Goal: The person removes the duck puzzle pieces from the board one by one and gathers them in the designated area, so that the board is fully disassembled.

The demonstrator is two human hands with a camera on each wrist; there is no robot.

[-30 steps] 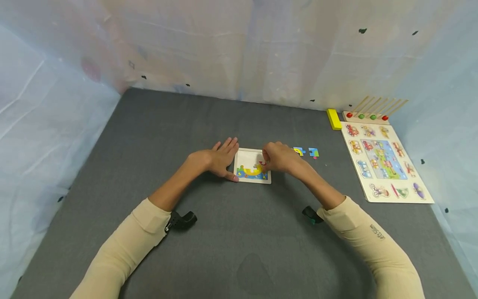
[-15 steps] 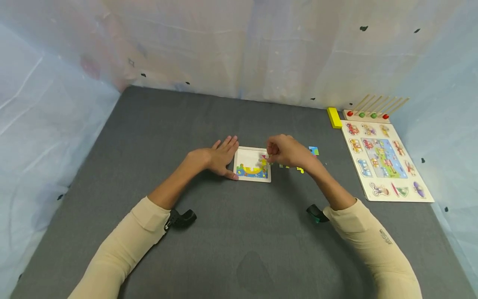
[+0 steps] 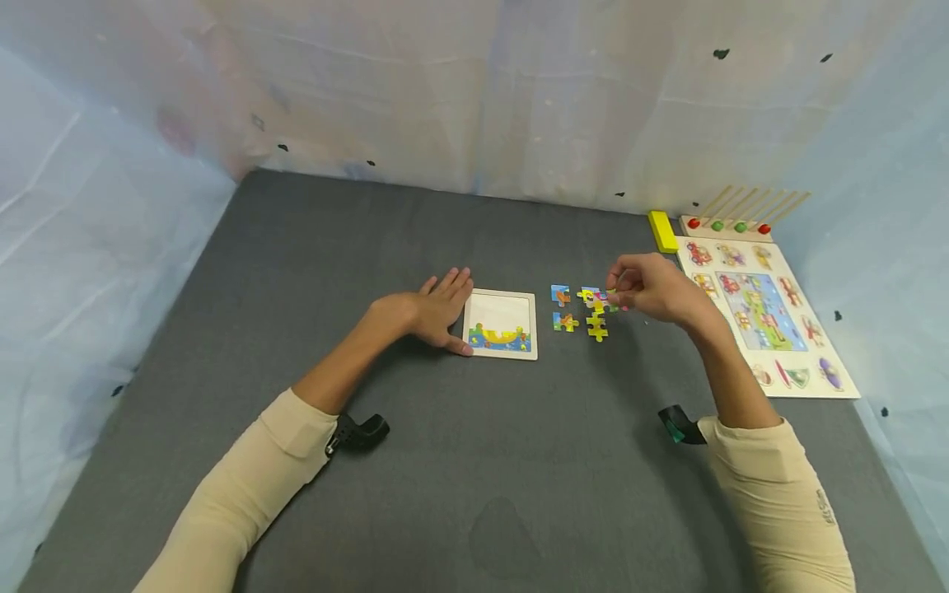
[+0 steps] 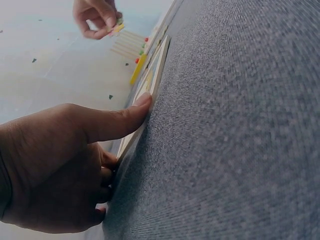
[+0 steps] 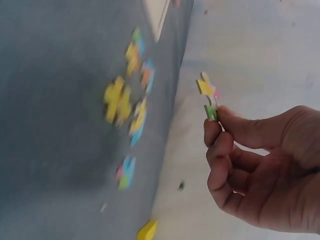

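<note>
The left hand (image 3: 433, 313) lies with fingers spread at the left edge of a small puzzle tray (image 3: 507, 308), its thumb touching the lower left corner. Yellow and blue pieces (image 3: 500, 338) fill the tray's lower part; its upper part is bare. In the left wrist view the left thumb rests on the tray's rim. Over the loose pieces, right of the tray, is the right hand (image 3: 652, 288). Its thumb and fingers pinch a yellow, green and pink piece (image 5: 205, 88), held above the table in the right wrist view.
Several loose puzzle pieces (image 3: 565, 322) lie right of the tray. Further right are a large picture board (image 3: 730, 362), a yellow block (image 3: 663, 231) and a wooden stand with upright sticks and red and green beads (image 3: 726, 236). Plastic sheeting (image 3: 445, 99) hangs behind the table.
The right hand has moved right, from over the tray to above the loose pieces. The piece seen at the tray's right side is out of it. The left hand has stayed in place.
</note>
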